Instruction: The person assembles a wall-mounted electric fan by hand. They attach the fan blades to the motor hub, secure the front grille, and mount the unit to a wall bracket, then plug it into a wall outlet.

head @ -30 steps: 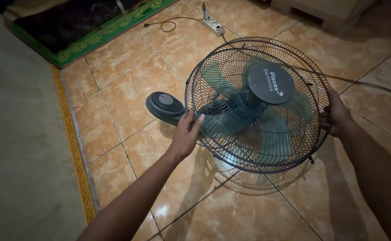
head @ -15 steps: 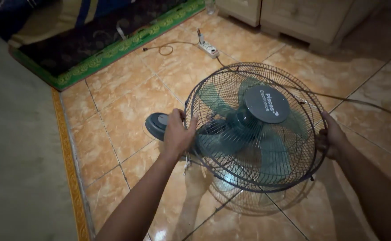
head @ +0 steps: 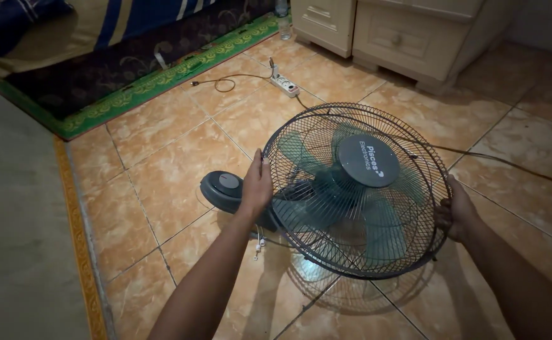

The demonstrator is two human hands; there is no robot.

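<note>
Your left hand [head: 256, 184] and right hand [head: 457, 213] are both clamped on opposite rims of the fan [head: 358, 189], held tilted over the tiled floor [head: 163, 151]; the wire cage is probably light but bendy, so grip the stiff outer ring, power strip [head: 285, 83] beyond.

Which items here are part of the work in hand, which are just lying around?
In hand: fan, its wire cage held at both sides by left hand and right hand.
Lying about: power strip, rug, cabinet, bottle.
</note>
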